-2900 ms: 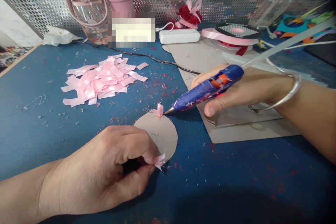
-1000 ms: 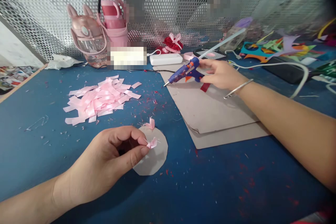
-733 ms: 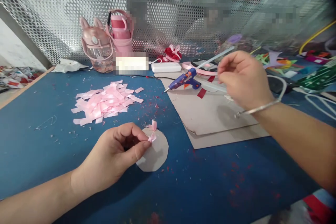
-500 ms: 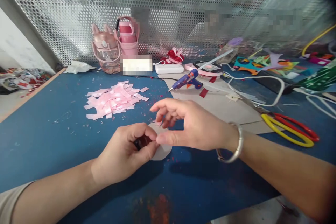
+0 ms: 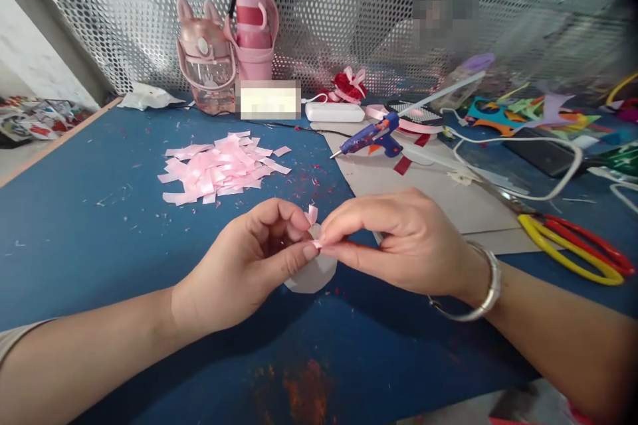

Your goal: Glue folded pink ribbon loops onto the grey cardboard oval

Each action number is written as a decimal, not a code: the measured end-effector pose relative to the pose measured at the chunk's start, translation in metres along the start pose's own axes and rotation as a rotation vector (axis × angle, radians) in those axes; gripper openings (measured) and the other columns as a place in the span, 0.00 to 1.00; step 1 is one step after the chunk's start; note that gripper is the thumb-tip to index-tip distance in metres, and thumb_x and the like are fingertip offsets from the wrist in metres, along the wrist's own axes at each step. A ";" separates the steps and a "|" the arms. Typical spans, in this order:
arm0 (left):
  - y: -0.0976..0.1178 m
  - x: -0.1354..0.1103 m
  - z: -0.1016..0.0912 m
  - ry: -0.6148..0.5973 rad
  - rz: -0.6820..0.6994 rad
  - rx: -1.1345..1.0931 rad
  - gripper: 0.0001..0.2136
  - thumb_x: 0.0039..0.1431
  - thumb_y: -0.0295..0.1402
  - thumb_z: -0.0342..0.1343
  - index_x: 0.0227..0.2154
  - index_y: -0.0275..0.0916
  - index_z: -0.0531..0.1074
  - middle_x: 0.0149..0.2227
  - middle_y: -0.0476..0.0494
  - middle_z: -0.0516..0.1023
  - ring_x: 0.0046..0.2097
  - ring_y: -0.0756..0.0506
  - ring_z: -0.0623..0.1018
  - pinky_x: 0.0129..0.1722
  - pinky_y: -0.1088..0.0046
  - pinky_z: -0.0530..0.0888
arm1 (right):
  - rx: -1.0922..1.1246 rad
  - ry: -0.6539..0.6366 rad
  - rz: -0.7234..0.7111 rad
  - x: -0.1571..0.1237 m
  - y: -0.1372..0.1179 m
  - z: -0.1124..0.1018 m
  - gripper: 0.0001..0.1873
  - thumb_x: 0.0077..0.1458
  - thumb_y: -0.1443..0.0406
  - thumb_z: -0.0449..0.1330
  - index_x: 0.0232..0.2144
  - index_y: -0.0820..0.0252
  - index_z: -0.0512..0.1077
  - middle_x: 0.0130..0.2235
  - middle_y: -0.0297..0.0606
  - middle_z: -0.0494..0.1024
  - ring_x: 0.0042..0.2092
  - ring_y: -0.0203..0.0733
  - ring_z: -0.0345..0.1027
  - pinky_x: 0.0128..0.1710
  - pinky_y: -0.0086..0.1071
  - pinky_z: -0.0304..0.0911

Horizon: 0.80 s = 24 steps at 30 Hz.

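Note:
A small pink ribbon piece (image 5: 313, 214) stands up between my hands, its lower part bent at the fingertips. My left hand (image 5: 254, 259) is closed, thumb and index finger pinching around the ribbon. From the other side, my right hand (image 5: 399, 239) pinches the same ribbon between thumb and fingertips. Just below the fingers is a pale, whitish disc (image 5: 312, 279) with a cut, many-sided edge, partly covered by my hands. Whether the left fingers also touch the disc is hidden. Beyond my left hand lies a loose pile of cut pink ribbon pieces (image 5: 219, 169) on the blue table.
A blue glue gun (image 5: 373, 136) rests on grey cardboard (image 5: 359, 176). Scissors with red and yellow handles (image 5: 573, 249) lie at right. Pink bottles (image 5: 207, 73), a white power bank (image 5: 335, 112), cables (image 5: 518, 196) and coloured scraps (image 5: 523, 116) line the back by a perforated metal screen (image 5: 339, 20).
My right hand has closed from spread fingers into a pinch at the ribbon. The pink ribbon now shows between both hands. The view has shifted slightly.

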<state>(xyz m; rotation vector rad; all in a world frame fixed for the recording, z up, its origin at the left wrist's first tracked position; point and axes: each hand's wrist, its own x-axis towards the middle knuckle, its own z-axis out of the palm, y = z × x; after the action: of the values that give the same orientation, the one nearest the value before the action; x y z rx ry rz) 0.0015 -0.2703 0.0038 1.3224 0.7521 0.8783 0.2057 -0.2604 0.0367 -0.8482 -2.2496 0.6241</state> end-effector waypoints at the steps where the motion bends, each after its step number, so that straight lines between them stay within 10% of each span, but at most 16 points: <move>1: 0.000 -0.001 0.000 0.016 0.006 0.064 0.08 0.58 0.32 0.62 0.35 0.38 0.68 0.28 0.53 0.72 0.28 0.54 0.71 0.27 0.82 0.71 | 0.011 0.039 0.021 -0.001 -0.001 0.001 0.03 0.55 0.68 0.64 0.29 0.59 0.77 0.31 0.32 0.83 0.31 0.32 0.76 0.32 0.24 0.71; 10: 0.001 -0.009 0.002 0.211 0.292 0.723 0.06 0.59 0.34 0.62 0.37 0.39 0.78 0.33 0.49 0.81 0.31 0.53 0.78 0.32 0.82 0.73 | 0.207 0.192 0.315 -0.003 -0.008 0.015 0.04 0.50 0.72 0.64 0.26 0.60 0.76 0.24 0.29 0.79 0.24 0.28 0.72 0.20 0.16 0.64; 18: 0.002 -0.007 0.002 0.173 0.403 0.766 0.04 0.62 0.28 0.58 0.33 0.38 0.79 0.31 0.51 0.82 0.30 0.55 0.77 0.32 0.85 0.71 | 0.232 0.153 0.316 -0.004 -0.012 0.017 0.03 0.50 0.72 0.64 0.28 0.61 0.75 0.26 0.30 0.80 0.27 0.28 0.74 0.26 0.16 0.68; 24: -0.002 -0.005 0.001 0.182 0.241 0.470 0.04 0.60 0.28 0.60 0.31 0.39 0.80 0.31 0.52 0.83 0.31 0.55 0.78 0.30 0.87 0.72 | 0.114 0.127 0.165 -0.003 -0.002 0.002 0.18 0.49 0.75 0.60 0.45 0.64 0.73 0.33 0.33 0.77 0.34 0.31 0.74 0.34 0.22 0.72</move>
<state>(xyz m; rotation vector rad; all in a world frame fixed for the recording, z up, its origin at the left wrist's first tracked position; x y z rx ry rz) 0.0006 -0.2752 0.0019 1.7921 0.9968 1.0639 0.2053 -0.2637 0.0355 -0.9938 -2.0243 0.7453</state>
